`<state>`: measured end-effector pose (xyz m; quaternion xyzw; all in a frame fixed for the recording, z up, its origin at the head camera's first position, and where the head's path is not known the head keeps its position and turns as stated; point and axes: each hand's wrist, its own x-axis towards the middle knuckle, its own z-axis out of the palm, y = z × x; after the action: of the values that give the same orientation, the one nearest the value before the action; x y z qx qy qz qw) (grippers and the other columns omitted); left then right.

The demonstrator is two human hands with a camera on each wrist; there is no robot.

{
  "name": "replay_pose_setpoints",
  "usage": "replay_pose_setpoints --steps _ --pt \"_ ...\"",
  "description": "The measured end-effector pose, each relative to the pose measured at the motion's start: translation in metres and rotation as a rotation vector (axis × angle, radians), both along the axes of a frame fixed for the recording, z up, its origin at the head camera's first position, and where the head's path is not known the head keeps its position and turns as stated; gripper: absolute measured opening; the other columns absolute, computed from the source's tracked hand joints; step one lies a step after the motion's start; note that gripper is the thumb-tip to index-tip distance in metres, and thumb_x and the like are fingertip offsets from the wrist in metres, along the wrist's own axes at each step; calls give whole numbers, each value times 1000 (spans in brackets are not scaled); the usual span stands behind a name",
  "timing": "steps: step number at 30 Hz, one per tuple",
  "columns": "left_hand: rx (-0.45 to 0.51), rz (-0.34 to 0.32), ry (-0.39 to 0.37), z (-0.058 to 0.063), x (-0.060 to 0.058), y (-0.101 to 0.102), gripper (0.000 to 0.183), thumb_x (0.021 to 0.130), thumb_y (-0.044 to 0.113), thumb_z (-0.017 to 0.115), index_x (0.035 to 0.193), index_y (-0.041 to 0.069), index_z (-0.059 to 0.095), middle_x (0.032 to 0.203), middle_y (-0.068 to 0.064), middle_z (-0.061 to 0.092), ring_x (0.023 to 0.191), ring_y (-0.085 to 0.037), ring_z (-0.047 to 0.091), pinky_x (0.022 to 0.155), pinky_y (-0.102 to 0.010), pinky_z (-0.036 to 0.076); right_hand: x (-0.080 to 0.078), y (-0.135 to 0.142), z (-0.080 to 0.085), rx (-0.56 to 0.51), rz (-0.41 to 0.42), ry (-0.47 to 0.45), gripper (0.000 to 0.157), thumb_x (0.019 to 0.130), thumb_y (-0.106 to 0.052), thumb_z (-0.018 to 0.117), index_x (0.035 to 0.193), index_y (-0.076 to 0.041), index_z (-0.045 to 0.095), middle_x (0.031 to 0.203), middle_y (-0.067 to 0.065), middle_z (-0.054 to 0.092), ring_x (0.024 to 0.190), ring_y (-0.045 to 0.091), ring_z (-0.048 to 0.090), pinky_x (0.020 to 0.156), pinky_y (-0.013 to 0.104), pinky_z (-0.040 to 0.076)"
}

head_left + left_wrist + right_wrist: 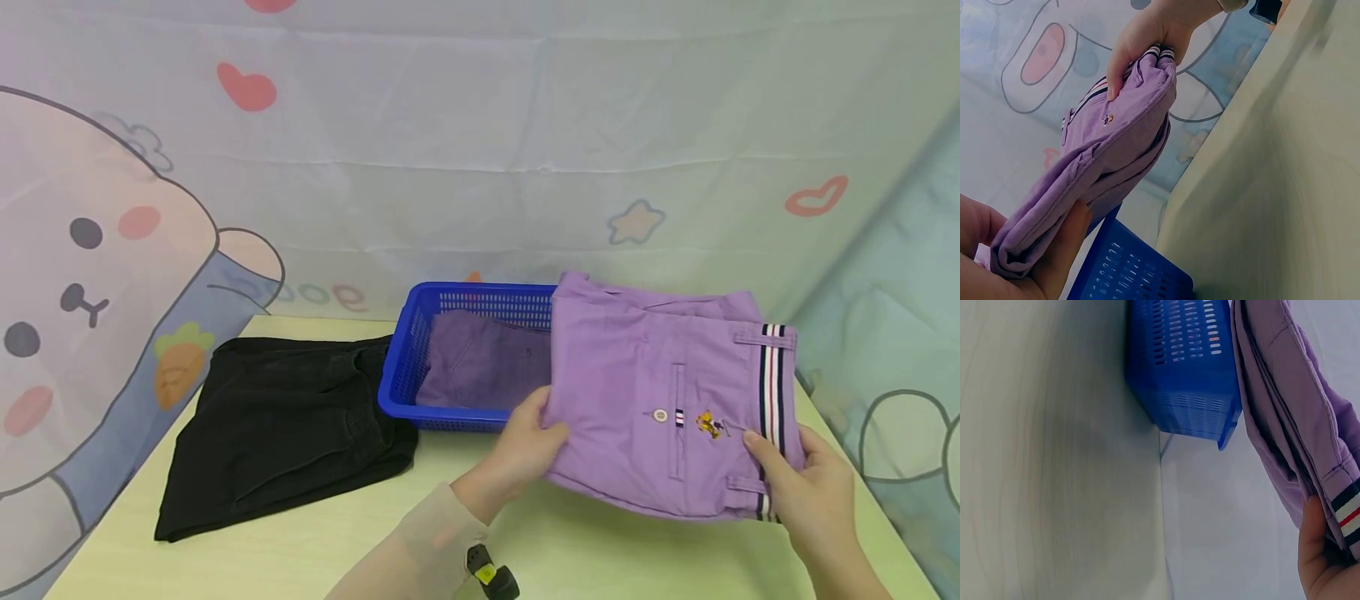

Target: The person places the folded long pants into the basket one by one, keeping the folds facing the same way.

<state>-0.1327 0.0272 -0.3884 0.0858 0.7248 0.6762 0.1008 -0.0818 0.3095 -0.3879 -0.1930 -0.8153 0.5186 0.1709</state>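
Folded purple trousers [622, 400] hang above the table, held between both hands. My left hand [521, 454] grips their folded left end, thumb on top and fingers beneath, as the left wrist view shows. My right hand [813, 492] holds the striped waistband end with its thumb on top. A button, a back pocket and a small embroidered figure face up. Behind the trousers stands a blue plastic basket [401, 350], its right part hidden by them. Inside it lies a darker purple folded garment [480, 362].
Black folded trousers [285, 425] lie on the light wooden table [300, 550], left of the basket and close against it. A printed cloth backdrop [450, 167] hangs behind the table and along its sides.
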Motion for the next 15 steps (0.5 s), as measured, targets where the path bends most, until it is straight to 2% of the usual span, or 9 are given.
replay_pose_setpoints --steps 8,15 --pt "14 0 7 1 1 -3 55 81 -4 49 135 4 45 116 -14 60 97 -19 59 89 -36 50 -2 -4 1 33 -8 -20 36 86 -33 68 111 -8 59 64 -19 59 55 2 59 50 23 51" --pt "8 3 -2 4 2 -6 55 82 -4 49 136 4 44 119 -15 59 101 -21 59 92 -39 50 -3 -7 1 23 -11 0 24 86 -31 69 102 -15 60 62 -17 59 53 2 58 48 23 50"
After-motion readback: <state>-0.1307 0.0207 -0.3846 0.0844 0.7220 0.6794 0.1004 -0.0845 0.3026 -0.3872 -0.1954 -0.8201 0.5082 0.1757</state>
